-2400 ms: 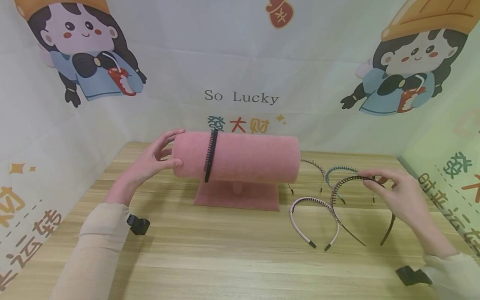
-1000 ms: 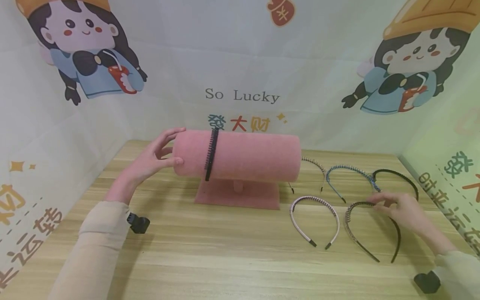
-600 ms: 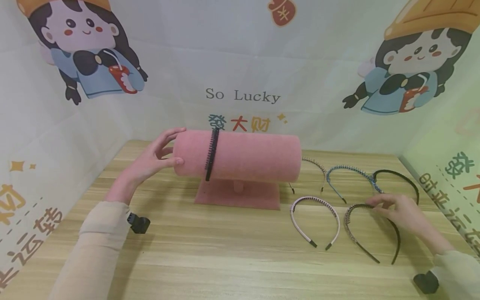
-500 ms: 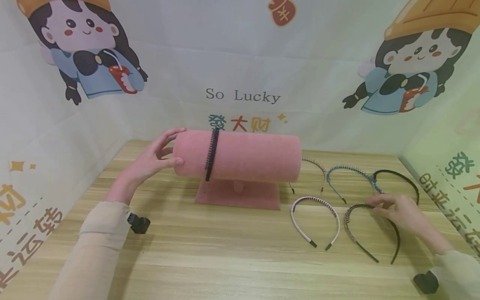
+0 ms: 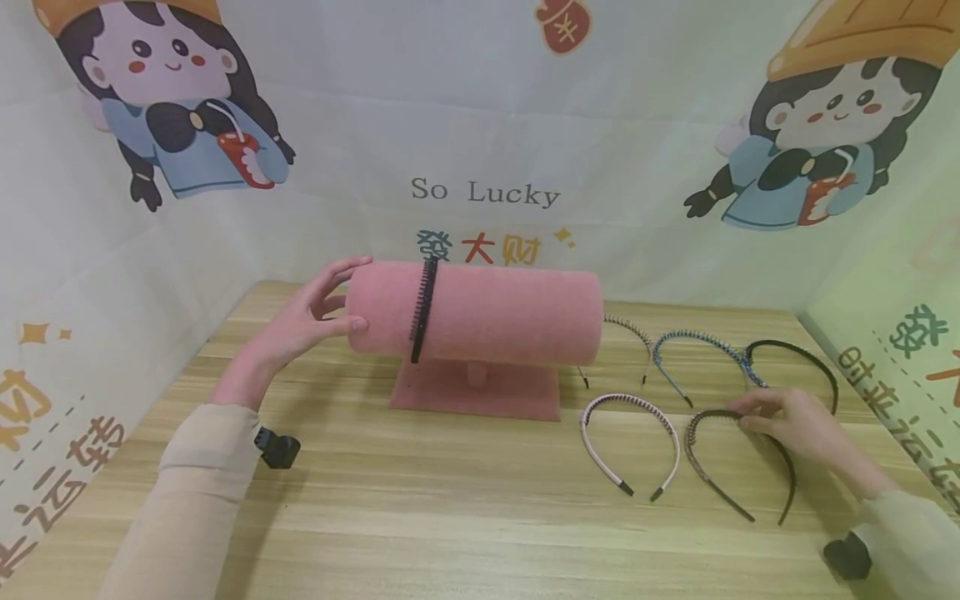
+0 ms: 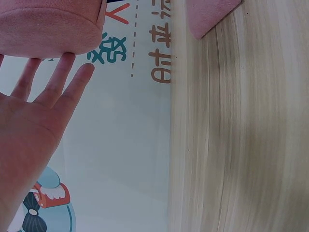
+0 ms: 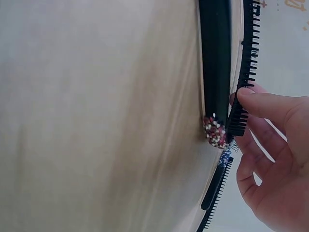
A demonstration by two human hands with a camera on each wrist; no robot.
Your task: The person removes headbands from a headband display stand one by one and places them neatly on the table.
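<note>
A pink padded headband stand [image 5: 510,317], a horizontal roll on a flat base, stands mid-table. My left hand [image 5: 296,325] grips its left end, thumb in front and fingers over the top; in the left wrist view those fingers reach up to the round end. Around the roll sits a black toothed headband [image 5: 424,312]. At the right, my right hand [image 5: 806,429] pinches the top of a dark headband [image 5: 693,446] whose left side looks speckled. The right wrist view shows my thumb on its black teeth [image 7: 248,63], with red and white glitter [image 7: 215,133] alongside.
Left of the held headband lies a pale pink headband [image 5: 591,450]. Behind are a blue one [image 5: 701,336], a black one [image 5: 813,358] and a thin toothed one [image 5: 641,333], partly hidden by the roll. Printed cloth walls [image 5: 480,117] enclose the wooden table [image 5: 450,517].
The right hand has brought the dark headband down from higher up, toward the front right beside the pale pink one, then shifted it slightly left. The left hand and stand stay put.
</note>
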